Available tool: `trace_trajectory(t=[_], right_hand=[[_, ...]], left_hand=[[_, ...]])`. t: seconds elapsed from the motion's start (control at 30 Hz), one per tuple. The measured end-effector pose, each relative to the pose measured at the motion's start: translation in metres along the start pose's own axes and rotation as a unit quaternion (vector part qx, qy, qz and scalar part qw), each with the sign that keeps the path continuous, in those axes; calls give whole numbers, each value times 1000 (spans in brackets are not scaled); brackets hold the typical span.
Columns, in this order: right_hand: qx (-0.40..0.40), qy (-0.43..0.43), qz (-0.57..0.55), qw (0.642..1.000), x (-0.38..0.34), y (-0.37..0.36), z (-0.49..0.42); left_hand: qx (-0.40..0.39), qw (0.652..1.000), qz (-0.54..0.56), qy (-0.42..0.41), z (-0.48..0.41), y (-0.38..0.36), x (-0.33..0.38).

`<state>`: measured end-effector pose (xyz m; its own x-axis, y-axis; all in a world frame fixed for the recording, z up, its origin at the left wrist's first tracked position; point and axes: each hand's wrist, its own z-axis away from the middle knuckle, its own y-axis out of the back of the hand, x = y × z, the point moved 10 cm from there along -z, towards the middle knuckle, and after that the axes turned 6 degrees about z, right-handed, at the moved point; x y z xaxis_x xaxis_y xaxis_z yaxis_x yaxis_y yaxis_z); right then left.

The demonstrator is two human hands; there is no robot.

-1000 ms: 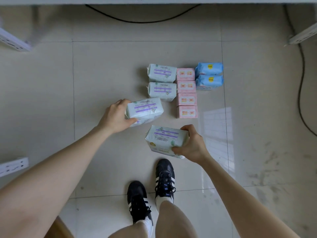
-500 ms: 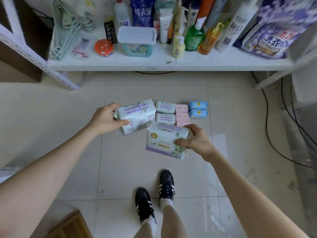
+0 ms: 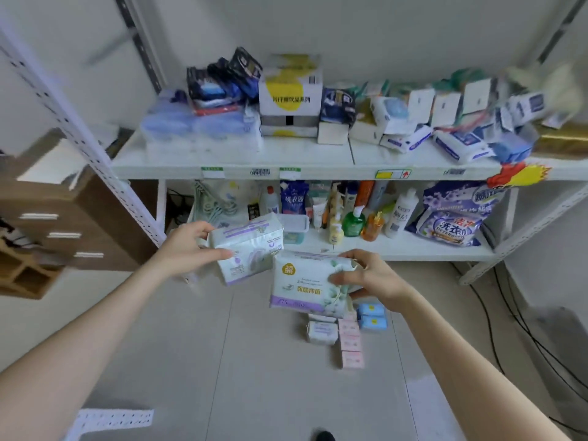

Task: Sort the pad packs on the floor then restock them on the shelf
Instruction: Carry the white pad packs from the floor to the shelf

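Left hand grips one pad pack, right hand grips a second pack, both up before the shelf. Best to slide each flat onto a bare patch, labels outward.

Green soap bottle, purple detergent bag, brown box, yellow-white carton

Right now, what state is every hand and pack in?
Left hand, gripping the left pack.
Right hand, gripping the right pack.
Left pack, held up, tilted.
Right pack, held up, printed face showing.
Pink packs, in a row on the floor.
Blue packs, two together on the floor.
White pack, on the floor beside the pink row.
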<state>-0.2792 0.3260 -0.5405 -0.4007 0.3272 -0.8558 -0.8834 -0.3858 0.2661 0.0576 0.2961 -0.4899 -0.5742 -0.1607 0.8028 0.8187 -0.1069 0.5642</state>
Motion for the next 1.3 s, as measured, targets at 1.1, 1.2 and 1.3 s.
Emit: trace_trajectory(t=[1.1, 1.2, 1.3], right_hand=[[58, 339, 16, 939, -426, 46, 92], [60, 355, 16, 933, -460, 56, 83], [66, 374, 27, 925, -496, 68, 72]], left_hand=[[162, 961, -47, -218, 61, 353, 323], [143, 962, -29, -230, 42, 370, 349], [133, 961, -18, -244, 21, 390, 377]])
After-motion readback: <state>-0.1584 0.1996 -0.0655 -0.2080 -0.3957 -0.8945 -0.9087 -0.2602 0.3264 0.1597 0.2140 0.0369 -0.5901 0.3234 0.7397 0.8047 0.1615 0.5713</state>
